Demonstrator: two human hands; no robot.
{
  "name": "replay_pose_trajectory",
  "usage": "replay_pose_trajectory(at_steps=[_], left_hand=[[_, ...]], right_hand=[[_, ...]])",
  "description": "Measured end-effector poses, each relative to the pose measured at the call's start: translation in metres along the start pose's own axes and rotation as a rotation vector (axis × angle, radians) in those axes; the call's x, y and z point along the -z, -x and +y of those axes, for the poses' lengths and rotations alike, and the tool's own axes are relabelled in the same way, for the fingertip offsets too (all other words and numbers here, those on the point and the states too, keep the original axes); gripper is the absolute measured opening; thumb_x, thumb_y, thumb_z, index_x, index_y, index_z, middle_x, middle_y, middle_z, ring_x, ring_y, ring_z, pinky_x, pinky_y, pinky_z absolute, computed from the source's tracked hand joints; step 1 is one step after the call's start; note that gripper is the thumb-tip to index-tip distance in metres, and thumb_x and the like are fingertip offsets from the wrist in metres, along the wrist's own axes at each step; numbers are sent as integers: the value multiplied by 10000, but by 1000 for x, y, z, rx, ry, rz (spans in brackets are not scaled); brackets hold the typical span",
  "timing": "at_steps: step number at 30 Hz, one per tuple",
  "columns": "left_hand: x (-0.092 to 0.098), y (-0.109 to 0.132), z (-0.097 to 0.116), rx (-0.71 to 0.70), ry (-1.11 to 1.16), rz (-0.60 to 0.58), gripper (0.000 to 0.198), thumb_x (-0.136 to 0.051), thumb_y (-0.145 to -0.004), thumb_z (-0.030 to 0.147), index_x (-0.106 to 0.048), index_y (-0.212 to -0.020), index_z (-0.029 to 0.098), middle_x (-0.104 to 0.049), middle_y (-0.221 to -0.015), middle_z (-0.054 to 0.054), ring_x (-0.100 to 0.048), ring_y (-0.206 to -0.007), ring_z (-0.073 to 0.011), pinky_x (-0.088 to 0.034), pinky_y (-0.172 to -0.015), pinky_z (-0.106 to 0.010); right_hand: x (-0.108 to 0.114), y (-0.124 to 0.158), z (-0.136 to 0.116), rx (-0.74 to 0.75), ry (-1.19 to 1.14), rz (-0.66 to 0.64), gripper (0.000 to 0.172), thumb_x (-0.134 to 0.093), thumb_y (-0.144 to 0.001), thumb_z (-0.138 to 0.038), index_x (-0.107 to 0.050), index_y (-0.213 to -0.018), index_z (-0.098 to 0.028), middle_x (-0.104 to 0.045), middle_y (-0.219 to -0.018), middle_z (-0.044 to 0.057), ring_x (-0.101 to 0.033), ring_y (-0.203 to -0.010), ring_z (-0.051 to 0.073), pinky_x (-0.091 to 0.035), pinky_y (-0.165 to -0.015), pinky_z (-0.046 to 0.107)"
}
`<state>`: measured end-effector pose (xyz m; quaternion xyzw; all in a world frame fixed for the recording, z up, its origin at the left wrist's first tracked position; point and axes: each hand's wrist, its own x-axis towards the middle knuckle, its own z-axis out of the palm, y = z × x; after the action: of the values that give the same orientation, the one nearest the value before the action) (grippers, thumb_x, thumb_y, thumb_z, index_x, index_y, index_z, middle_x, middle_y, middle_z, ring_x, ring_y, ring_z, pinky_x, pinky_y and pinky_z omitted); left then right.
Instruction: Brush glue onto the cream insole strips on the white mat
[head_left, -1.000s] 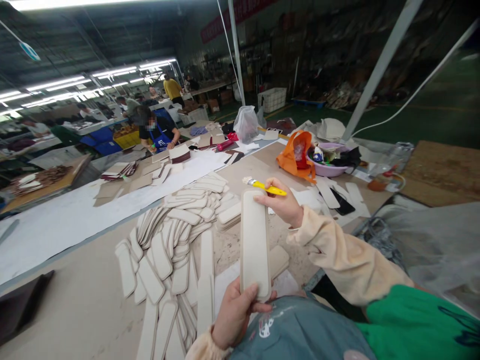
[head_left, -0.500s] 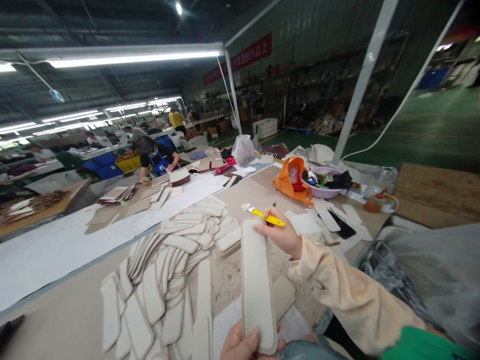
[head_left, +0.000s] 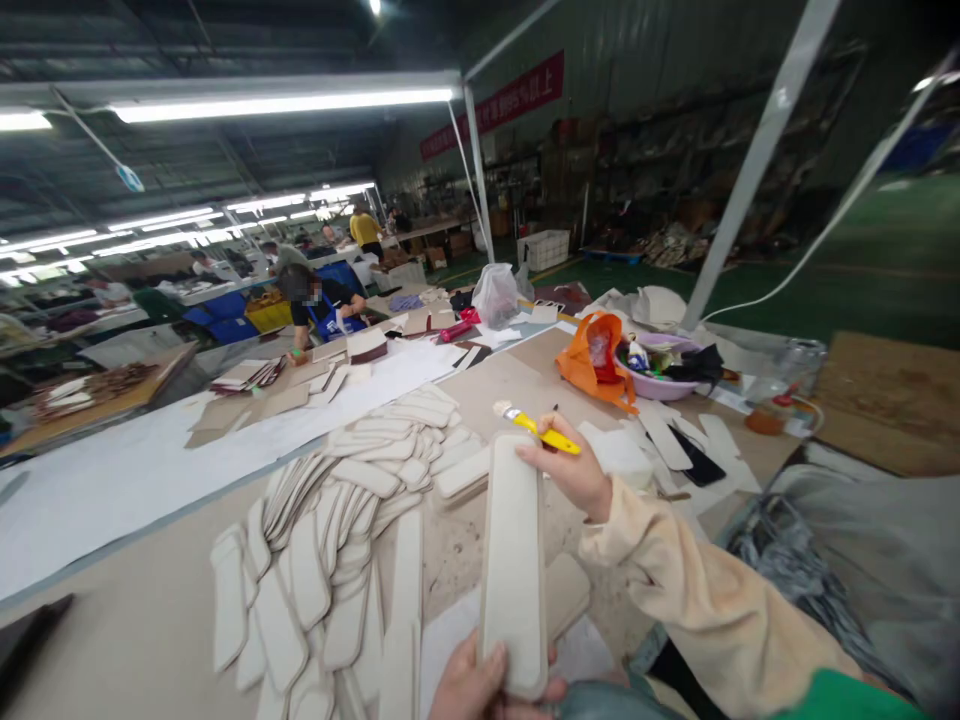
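Between my two hands is a long cream panel (head_left: 514, 560) with rounded corners, tilted up over the table. My left hand (head_left: 476, 685) grips its lower end, thumb on top and fingertips beneath. At the panel's upper end, the thumb of my right hand (head_left: 574, 470) touches its edge, and that same hand is closed around a paintbrush (head_left: 551, 434) with a yellow handle and pale bristles pointing left. Left of the panel lies a big spread pile of similar cream panels (head_left: 330, 550). A short stack (head_left: 566, 590) of them sits under my right forearm.
An orange bag (head_left: 592, 360) and a lilac basin (head_left: 660, 385) of odds and ends stand at the back right, near a jar of amber liquid (head_left: 766, 415). A co-worker (head_left: 322, 305) works across the table. A metal post (head_left: 761, 165) rises on the right.
The whole view has shifted slightly, so the scene sits a little further right. Both hands keep their hold on the panel, and the brush stays in my right hand.
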<state>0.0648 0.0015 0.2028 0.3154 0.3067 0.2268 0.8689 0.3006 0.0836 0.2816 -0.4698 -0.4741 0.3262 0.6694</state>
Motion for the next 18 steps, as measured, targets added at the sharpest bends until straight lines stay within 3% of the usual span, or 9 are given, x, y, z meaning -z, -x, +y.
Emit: replay_pose_trajectory(at_steps=[4,8,18], left_hand=[[-17,5,7,-111,-3,-22,443,-610,-766,322,-511,-1138,104,-619,-1067,-179,-624,-938,-306,-550,-655,-291],[-24,0,7,-124,-35,109,495,-641,-746,268,-461,-1176,103,-596,-1103,-182,-626,-932,-292,-552,-642,-253],[-22,-18,-6,-68,15,302,447,-670,-715,327,-553,-1076,90,-652,-986,-164,-651,-857,-272,-546,-578,-237]], right_hand=[[6,-9,9,35,-21,32,348,-700,-661,-300,-406,-827,-216,-377,-622,-76,-343,-552,82,-272,-508,206],[8,-17,20,11,-48,31,354,-705,-658,-297,-407,-831,-215,-378,-624,-75,-344,-552,80,-276,-506,203],[17,-27,40,-32,6,-24,324,-677,-686,-323,-400,-821,-224,-393,-642,-72,-365,-560,87,-296,-515,207]])
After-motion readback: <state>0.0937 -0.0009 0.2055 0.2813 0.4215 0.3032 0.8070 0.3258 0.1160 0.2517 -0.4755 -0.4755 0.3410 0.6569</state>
